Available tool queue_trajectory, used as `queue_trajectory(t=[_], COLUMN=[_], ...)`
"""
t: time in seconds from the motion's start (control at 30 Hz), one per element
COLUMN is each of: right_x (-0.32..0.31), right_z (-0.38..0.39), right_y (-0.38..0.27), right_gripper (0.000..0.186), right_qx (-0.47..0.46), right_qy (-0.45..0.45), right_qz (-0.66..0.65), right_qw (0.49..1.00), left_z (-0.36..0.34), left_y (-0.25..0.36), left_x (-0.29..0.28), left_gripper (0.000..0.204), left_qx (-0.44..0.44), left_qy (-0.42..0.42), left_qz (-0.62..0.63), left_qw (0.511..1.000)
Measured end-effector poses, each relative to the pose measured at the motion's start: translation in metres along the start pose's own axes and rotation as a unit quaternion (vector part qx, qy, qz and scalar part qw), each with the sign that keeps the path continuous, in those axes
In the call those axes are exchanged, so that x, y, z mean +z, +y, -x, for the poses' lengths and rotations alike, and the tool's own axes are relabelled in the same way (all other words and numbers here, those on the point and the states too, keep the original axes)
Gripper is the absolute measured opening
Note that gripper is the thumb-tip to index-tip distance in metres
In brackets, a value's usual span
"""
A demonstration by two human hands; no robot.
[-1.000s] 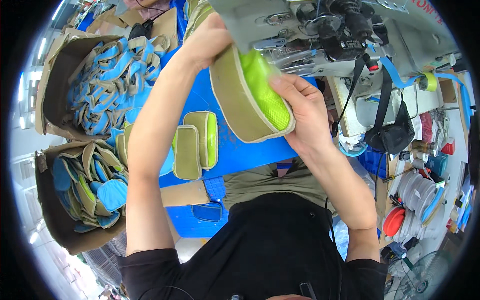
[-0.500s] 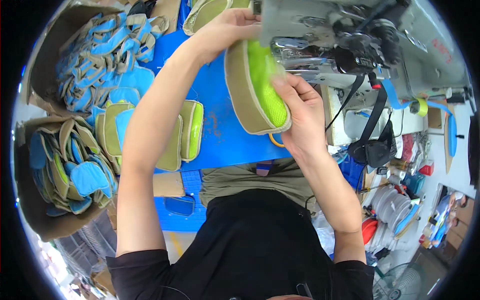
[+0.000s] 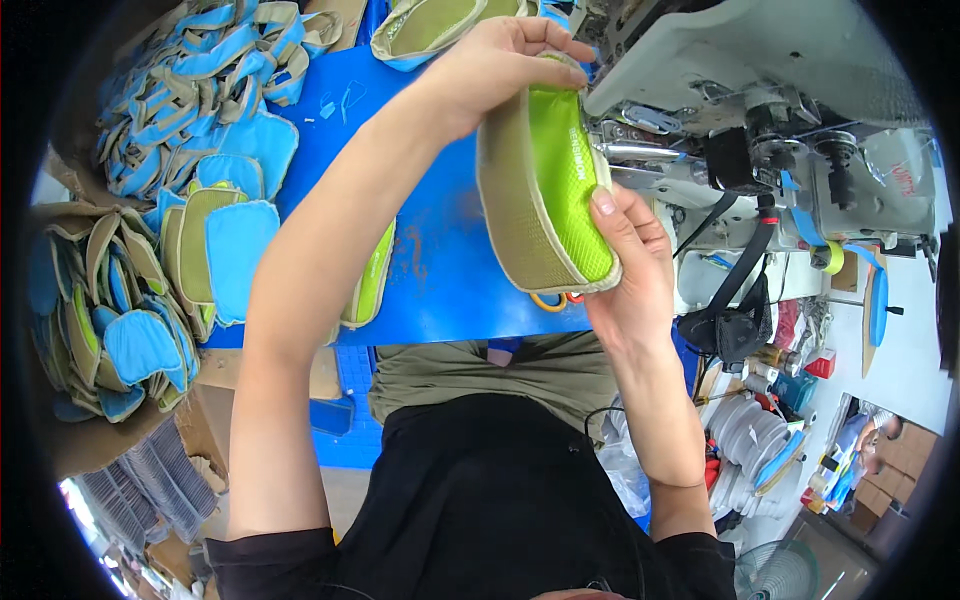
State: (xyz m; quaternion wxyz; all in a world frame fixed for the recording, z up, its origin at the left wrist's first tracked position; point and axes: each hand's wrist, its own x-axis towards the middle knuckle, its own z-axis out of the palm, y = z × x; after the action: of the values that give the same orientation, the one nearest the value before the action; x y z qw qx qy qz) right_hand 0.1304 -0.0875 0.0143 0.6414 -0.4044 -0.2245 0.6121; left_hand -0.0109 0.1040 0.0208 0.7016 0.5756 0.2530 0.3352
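A curved fabric pouch [image 3: 572,180], lime-green mesh on one face and khaki along its side, with pale binding round its edges, is held up above the blue table. My left hand [image 3: 505,65] grips its far end, thumb and fingers closed on the binding. At the near right corner my right hand [image 3: 637,245] pinches it, the thumb lying on the green mesh and the other fingers behind. Close to the pouch's right side is the metal needle area of a sewing machine [image 3: 760,60]; whether they touch, I cannot tell.
Blue and khaki fabric strips [image 3: 215,85] heap up at the far left. Boxed pouch pieces [image 3: 140,340] stand nearer, beside stacked flat panels [image 3: 240,255]. Another khaki pouch [image 3: 430,28] lies at the back. Orange-handled scissors [image 3: 548,301] rest on the blue table [image 3: 440,300].
The pouch and both my hands have shifted right in the picture, while the view itself has moved. My left hand, partly hidden by the machine before, now shows fully, and more green mesh is visible.
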Motion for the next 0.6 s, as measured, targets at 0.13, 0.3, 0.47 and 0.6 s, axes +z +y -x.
queue_trajectory(t=[0.13,0.3,0.47,0.6], right_x=[0.001,-0.002,0.002,0.001], right_z=[0.001,0.001,0.009,0.021], right_y=[0.002,-0.002,0.003,0.005], right_gripper=[0.017,0.017,0.021,0.023], right_qx=[0.003,0.014,0.022,0.04], right_qy=[-0.006,-0.023,-0.018,-0.005], right_qz=[-0.04,-0.042,-0.028,0.013], right_qw=[0.999,0.999,0.999,0.999], left_z=[-0.005,-0.006,0.0,0.016], left_y=[-0.001,-0.003,-0.003,0.006], left_x=[0.001,0.005,0.009,0.018], left_gripper=[0.035,0.034,0.031,0.026], left_qx=[0.0,0.004,0.021,0.031], left_qy=[0.0,0.021,0.025,0.098], left_qz=[-0.002,-0.011,-0.016,-0.088], left_qw=[1.0,1.0,0.999,0.991])
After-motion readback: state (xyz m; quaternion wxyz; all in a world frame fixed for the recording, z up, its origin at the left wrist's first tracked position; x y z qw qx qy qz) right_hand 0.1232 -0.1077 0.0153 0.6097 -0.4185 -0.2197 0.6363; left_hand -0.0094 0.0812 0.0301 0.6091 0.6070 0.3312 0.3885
